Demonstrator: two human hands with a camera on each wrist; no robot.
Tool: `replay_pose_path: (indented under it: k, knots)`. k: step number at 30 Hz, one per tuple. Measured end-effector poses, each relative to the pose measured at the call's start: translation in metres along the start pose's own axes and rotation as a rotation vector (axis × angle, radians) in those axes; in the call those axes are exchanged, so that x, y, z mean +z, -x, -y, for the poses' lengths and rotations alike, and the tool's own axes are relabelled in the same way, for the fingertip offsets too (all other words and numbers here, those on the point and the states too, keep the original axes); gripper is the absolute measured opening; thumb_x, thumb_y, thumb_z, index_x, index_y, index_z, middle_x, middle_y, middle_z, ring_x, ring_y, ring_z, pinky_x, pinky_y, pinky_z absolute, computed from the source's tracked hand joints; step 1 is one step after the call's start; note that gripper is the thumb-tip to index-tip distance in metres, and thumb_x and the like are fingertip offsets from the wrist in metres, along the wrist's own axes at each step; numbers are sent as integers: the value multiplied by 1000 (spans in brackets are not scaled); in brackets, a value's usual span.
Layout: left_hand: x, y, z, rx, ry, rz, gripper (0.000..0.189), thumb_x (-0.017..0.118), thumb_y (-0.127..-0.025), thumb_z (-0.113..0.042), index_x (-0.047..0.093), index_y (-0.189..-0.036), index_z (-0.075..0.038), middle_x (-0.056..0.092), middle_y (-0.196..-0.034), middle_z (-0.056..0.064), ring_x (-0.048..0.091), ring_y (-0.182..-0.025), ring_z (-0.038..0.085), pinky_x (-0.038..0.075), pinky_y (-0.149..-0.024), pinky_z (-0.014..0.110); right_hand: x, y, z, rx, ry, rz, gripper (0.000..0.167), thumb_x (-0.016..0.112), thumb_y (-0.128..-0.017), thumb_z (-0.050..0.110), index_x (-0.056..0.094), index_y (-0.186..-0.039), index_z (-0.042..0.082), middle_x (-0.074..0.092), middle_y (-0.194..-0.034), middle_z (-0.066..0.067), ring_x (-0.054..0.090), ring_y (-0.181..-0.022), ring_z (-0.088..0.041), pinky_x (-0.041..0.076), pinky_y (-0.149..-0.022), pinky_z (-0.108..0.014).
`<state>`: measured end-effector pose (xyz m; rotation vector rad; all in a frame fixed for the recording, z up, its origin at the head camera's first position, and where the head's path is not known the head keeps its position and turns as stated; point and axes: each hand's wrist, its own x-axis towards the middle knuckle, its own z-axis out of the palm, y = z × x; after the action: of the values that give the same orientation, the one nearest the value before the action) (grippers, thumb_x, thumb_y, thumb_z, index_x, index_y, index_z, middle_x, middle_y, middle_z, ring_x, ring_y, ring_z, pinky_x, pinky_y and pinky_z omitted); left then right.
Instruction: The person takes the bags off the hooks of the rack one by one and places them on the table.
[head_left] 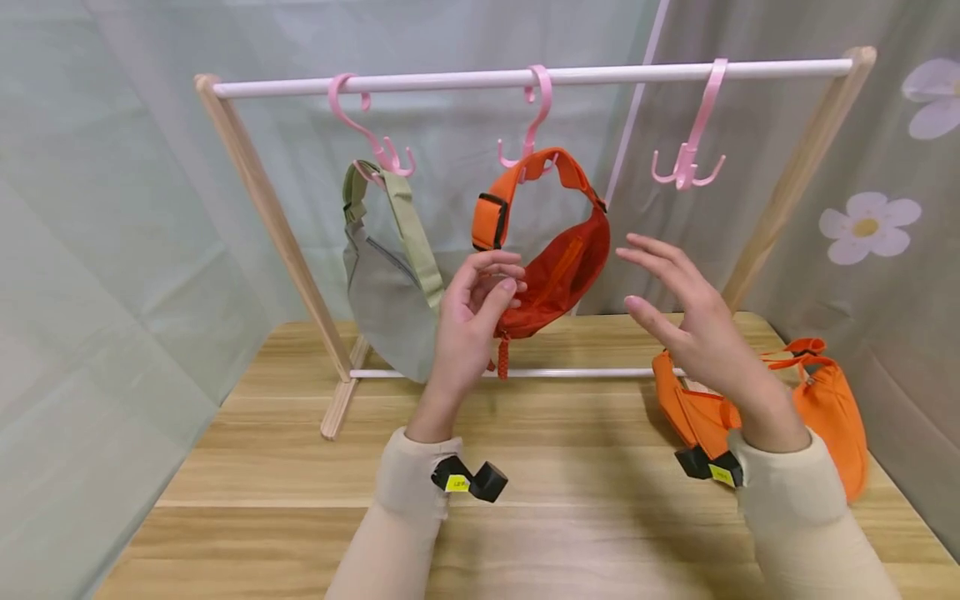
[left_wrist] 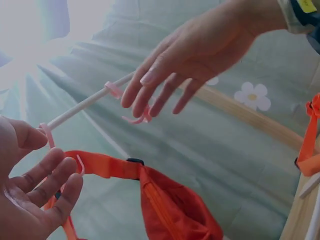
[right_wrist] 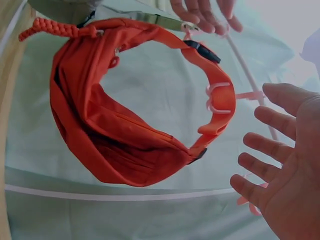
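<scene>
A red-orange waist bag [head_left: 567, 279] hangs by its strap from the middle pink hook [head_left: 542, 108]. In the right wrist view the strap [right_wrist: 223, 107] loops over the hook's prongs, and a braided zipper pull [right_wrist: 60, 31] dangles from the bag. My left hand [head_left: 472, 325] is raised in front of the bag's left side, fingers loosely bent and holding nothing. To the right of the bag my right hand [head_left: 693, 321] hovers with spread fingers, apart from it and below the right pink hook [head_left: 693, 142], which carries no bag.
A grey-green bag [head_left: 386, 304] hangs from the left pink hook [head_left: 360, 121]. The white rail [head_left: 450, 81] rests on wooden side posts [head_left: 277, 225]. An orange bag [head_left: 836, 417] lies on the wooden table [head_left: 555, 533] at right, partly behind my right forearm.
</scene>
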<state>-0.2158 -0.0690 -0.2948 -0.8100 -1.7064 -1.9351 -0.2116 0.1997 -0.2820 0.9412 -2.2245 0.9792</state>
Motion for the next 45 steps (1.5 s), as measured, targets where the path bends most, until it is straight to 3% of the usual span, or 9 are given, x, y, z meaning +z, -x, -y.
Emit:
replay_pose_path:
  k: [6,14,18,23,28,32,36,39,45]
  knots:
    - [-3,-13,-13,59,-48,0,25,55,-103,0,59,-126,6,63,-113,14,64,-103,24,55,-90,40,-10,-17,4,-60,24,-53,55,71,-96,-2,57,-149,11,47,-158,-1,44,-144,-19,30,-117,-23]
    - [-6,-32,-24,138,-80,-60,25,58,-100,3,61,-124,6,63,-119,16,57,-114,31,50,-95,36,-22,-37,14,-120,56,-89,53,71,-94,-5,60,-145,8,51,-155,-4,43,-145,-23,31,-119,-28]
    - [-7,-39,-26,156,-111,-69,24,58,-100,2,62,-124,5,64,-122,13,55,-116,35,48,-97,39,-27,-47,19,-121,75,-93,51,70,-95,-5,61,-144,7,52,-154,-5,42,-147,-23,30,-120,-33]
    - [-10,-47,-25,166,-181,-76,24,58,-100,3,63,-123,3,66,-122,9,56,-116,29,46,-100,37,-34,-57,23,-130,91,-117,49,69,-96,-5,62,-143,6,54,-152,-6,44,-145,-23,26,-123,-33]
    - [-13,-53,-22,185,-234,-71,24,59,-99,4,64,-123,2,65,-124,10,56,-119,23,44,-105,38,-40,-68,26,-161,122,-126,44,66,-99,-1,61,-143,4,54,-153,-6,54,-129,-28,31,-118,-30]
    - [-14,-57,-23,176,-280,-63,26,61,-99,1,65,-125,0,63,-127,9,53,-124,18,41,-110,40,-43,-80,31,-170,147,-117,42,66,-100,1,62,-142,4,53,-154,-6,52,-133,-24,37,-111,-29]
    - [-15,-61,-26,120,-342,-60,30,61,-98,0,65,-128,-3,59,-133,7,48,-129,15,35,-114,33,-45,-94,34,-203,169,-127,40,66,-99,0,63,-139,1,53,-152,-12,40,-147,-21,29,-121,-32]
    - [-14,-64,-28,75,-367,-54,34,61,-97,1,63,-131,-3,56,-138,8,45,-132,14,31,-113,27,-46,-104,36,-243,206,-127,39,66,-100,1,62,-139,-2,52,-152,-16,38,-149,-24,25,-123,-32]
    - [-13,-69,-28,48,-396,-21,37,63,-98,-1,61,-135,-5,51,-142,7,41,-132,12,31,-110,24,-47,-122,43,-231,255,-103,41,67,-100,4,62,-141,3,50,-155,-12,33,-152,-20,21,-124,-30]
